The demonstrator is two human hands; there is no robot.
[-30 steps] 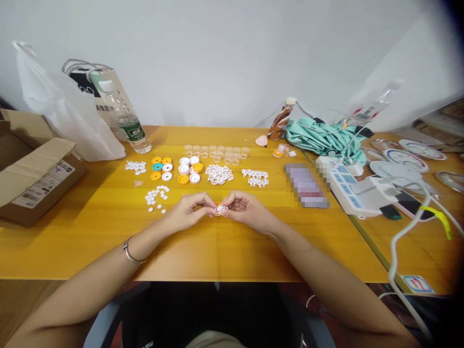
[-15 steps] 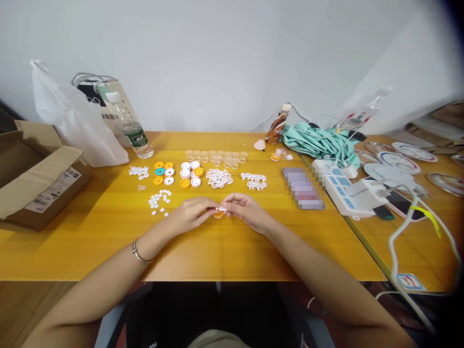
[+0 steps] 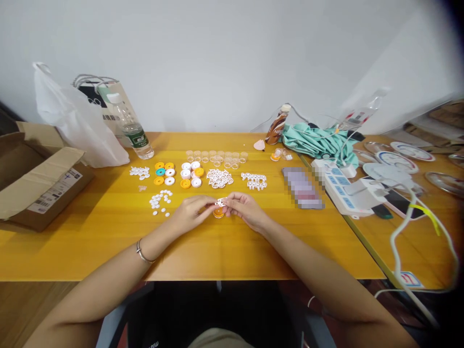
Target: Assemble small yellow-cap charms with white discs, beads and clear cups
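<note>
Between my two hands is a small white openwork plastic piece (image 3: 220, 203), pinched at its sides. My left hand (image 3: 195, 211) grips its left end between thumb and fingers, and my right hand (image 3: 244, 211) has its right end. Just beneath it, on the table, sits an orange round plastic part (image 3: 218, 212), partly covered by the fingers. Beyond my hands lie a heap of white openwork pieces (image 3: 219, 178) and a flatter group of similar pieces (image 3: 254, 181). Small white discs (image 3: 160, 199) are scattered left of my left hand.
Round orange, white and teal parts (image 3: 164, 173) stand left of centre, with clear cups (image 3: 217, 157) behind. A water bottle (image 3: 136, 133) and cardboard box (image 3: 47, 179) are at left. To the right are a phone (image 3: 302, 188), a power strip (image 3: 335, 186) and teal cloth (image 3: 319, 140).
The white piece has been tilted so that its openwork face shows, where before it was nearly edge-on. Both hands stay in about the same place, and more of the orange part shows.
</note>
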